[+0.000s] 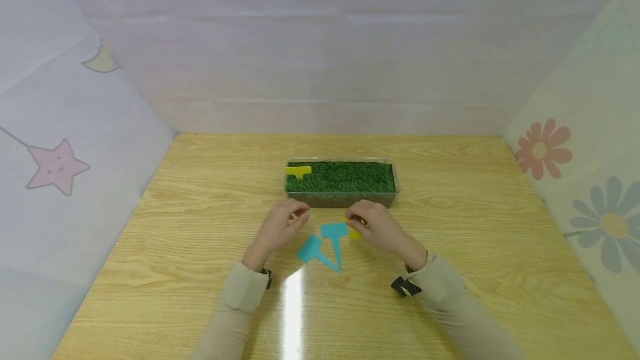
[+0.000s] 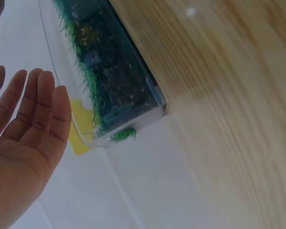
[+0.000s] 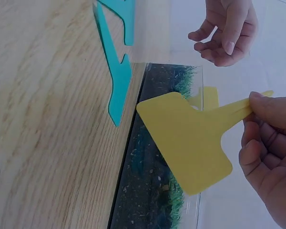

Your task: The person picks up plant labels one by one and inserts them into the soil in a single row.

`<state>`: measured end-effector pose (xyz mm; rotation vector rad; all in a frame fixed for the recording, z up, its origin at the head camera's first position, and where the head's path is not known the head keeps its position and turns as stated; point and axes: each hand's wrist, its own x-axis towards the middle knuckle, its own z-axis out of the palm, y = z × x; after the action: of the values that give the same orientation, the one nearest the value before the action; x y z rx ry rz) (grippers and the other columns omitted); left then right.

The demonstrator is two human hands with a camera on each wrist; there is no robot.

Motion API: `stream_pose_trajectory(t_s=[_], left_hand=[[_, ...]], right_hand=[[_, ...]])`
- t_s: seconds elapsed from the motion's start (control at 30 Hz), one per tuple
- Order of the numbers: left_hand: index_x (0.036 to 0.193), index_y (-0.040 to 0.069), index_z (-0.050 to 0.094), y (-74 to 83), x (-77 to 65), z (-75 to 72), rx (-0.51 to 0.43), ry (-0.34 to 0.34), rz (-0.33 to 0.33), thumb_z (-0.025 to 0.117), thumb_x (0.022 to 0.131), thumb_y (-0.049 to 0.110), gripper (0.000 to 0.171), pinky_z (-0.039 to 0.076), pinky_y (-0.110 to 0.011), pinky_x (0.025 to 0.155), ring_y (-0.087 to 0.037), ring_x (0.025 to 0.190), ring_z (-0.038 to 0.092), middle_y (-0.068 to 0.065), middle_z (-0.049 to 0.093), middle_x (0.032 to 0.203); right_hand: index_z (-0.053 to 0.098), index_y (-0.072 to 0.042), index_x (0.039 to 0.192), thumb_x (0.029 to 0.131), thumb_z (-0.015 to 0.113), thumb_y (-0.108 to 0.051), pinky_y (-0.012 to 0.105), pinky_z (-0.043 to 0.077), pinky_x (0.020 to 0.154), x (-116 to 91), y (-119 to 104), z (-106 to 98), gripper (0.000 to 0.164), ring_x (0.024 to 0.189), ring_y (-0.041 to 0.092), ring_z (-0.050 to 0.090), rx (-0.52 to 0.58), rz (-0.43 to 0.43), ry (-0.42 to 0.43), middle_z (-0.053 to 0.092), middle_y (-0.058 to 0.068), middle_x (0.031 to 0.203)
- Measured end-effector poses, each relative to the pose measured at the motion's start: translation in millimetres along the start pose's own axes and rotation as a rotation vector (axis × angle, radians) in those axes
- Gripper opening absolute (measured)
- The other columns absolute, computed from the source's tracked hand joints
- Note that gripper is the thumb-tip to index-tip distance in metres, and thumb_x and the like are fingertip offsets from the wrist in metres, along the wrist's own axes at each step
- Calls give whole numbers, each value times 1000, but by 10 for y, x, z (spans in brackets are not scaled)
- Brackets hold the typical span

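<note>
Just beyond both your hands sits the clear planter (image 1: 345, 200), dark inside, topped with green grass (image 1: 350, 176). And your right hand (image 1: 377, 225) has the yellow tag (image 3: 186, 143), thumb and fingers pinching its narrow stem, the broad head hanging out free on your side of the planter! Your left hand (image 1: 282, 224) grasps nothing, fingers loosely bent, near the planter's front. Farther out past that hand, a second yellow tag (image 1: 299, 171) stands at the planter's left end. Between your wrists, two blue tags (image 1: 334, 230) lie on the wooden table (image 1: 200, 226), stem tips close together.
</note>
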<state>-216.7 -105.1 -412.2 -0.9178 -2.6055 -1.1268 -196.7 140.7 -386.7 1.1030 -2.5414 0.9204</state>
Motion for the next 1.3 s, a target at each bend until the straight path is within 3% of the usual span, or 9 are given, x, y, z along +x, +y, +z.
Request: stream_pose_trajectory(t_s=[0.47, 0.73, 0.93, 1.17, 1.3], left_hand=[[102, 1, 63, 142, 165, 183, -60, -123, 36, 55, 92, 12, 17, 48, -24, 66, -15, 81, 58, -5, 62, 93], [106, 0, 62, 195, 231, 283, -145, -183, 40, 54, 92, 12, 20, 49, -20, 65, -15, 81, 59, -7, 63, 96], [109, 2, 63, 202, 249, 332, -145, -209, 44, 57, 91, 11, 21, 49, -24, 67, -13, 82, 59, -6, 63, 97], [104, -4, 63, 212, 264, 362, -166, -212, 89, 57, 90, 9, 20, 52, -37, 67, -19, 81, 60, -11, 63, 95], [102, -4, 63, 218, 271, 366, -159, -190, 105, 57, 90, 7, 18, 52, -30, 66, -18, 78, 60, -10, 63, 92]], right_hand=[[62, -3, 84, 79, 67, 1, 21, 43, 52, 120, -63, -42, 8, 61, 9, 49, 31, -17, 93, 59, 3, 75], [62, -4, 83, 77, 68, 2, 22, 44, 52, 177, -82, -42, 11, 62, 9, 50, 33, -62, 140, 59, 3, 75], [61, -4, 83, 77, 68, 2, 26, 44, 52, 195, -96, -38, 11, 62, 9, 48, 30, -73, 157, 58, 3, 75], [61, -3, 84, 76, 68, 4, 23, 43, 53, 210, -118, -35, 13, 63, 10, 47, 35, -75, 190, 58, 4, 77], [61, -3, 85, 77, 68, 4, 22, 45, 54, 222, -127, -37, 13, 63, 11, 51, 39, -69, 220, 59, 5, 78]])
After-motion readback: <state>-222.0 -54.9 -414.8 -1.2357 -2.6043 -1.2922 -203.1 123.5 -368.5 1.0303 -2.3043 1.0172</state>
